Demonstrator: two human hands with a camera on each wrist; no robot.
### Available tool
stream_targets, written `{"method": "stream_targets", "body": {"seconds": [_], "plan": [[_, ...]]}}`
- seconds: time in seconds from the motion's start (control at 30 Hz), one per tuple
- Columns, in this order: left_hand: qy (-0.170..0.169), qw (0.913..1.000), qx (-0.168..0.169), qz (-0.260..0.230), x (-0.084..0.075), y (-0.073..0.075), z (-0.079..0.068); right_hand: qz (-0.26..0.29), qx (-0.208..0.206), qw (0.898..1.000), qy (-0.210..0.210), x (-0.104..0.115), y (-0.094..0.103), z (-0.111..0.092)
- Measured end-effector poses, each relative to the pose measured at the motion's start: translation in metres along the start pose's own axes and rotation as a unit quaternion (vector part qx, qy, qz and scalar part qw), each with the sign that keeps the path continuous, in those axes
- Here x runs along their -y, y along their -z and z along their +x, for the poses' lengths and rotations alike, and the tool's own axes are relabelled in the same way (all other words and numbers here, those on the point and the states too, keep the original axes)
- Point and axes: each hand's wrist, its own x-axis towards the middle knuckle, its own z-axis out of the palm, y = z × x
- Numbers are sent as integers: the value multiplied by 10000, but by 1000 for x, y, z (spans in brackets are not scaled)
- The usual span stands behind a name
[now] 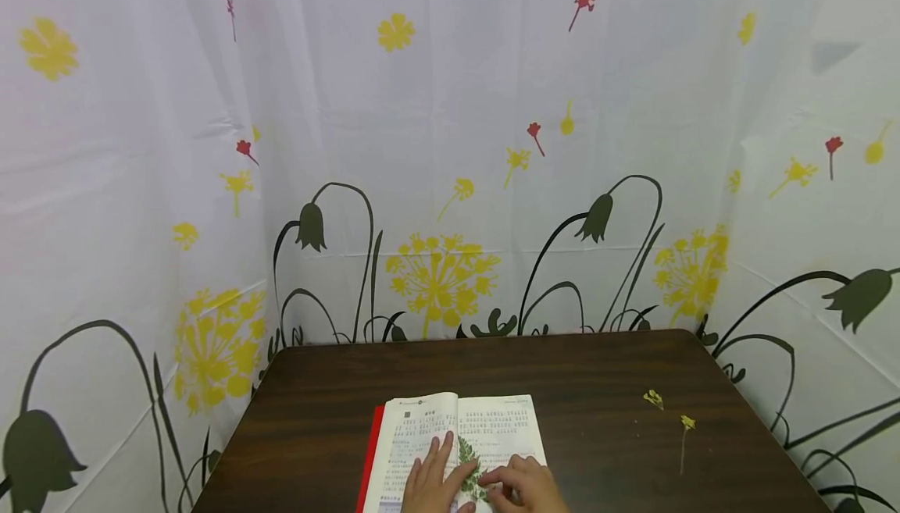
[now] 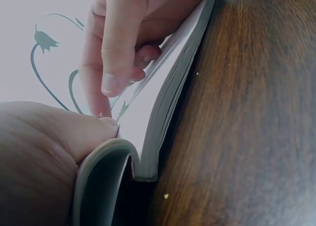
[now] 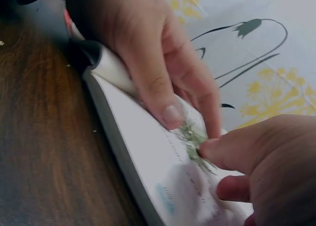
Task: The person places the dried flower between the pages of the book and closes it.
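An open book point(image 1: 492, 415) with printed pages and a red cover edge lies on the dark wooden table. Along its inner fold is a flat green fern-like leaf point(image 1: 467, 454), seen closer as a feathery leaf point(image 3: 193, 142) in the right wrist view. My left hand point(image 1: 434, 480) rests on the left page with its fingers spread, the thumb reaching toward the leaf. From the right, my right hand point(image 1: 526, 486) touches the leaf with its index fingertip; the thumb is apart from that finger in the right wrist view.
To the right of the book lie two dried yellow flowers, a short one point(image 1: 654, 399) and a long-stemmed one point(image 1: 687, 424). Tiny crumbs dot the table point(image 2: 256, 97). A white curtain point(image 1: 436, 107) with printed flowers hangs behind the table.
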Motion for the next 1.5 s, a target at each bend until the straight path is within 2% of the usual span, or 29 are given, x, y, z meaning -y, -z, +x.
{"method": "stream_targets", "body": {"seconds": [0.17,0.27,0.47,0.6,0.87,1.03,1.2,1.33,1.4,1.5], "plan": [[44,9999,122,20,1,1,0,165,454,9988,35,2,9,2],[14,9999,4,101,2,-1,0,180,695,9974,-10,0,11,2],[55,9993,-196,305,2,-6,-3,-237,418,9988,-30,3,8,4],[69,9994,-155,305,2,-6,-3,-343,295,9989,-90,2,7,3],[159,9993,69,332,-1,-1,-3,35,683,9976,69,-9,4,0],[151,9993,23,327,-1,-3,-2,262,417,9987,102,-10,2,-1],[53,9998,13,190,1,-5,-2,155,506,9986,19,-11,1,-5],[-28,9996,-3,268,2,-6,-1,151,299,9989,322,-13,3,-3],[-55,9995,-30,316,3,-7,0,34,103,9986,516,-12,5,-3],[-36,9993,-88,362,4,-7,0,-293,-84,9985,447,-11,9,-3]]}}
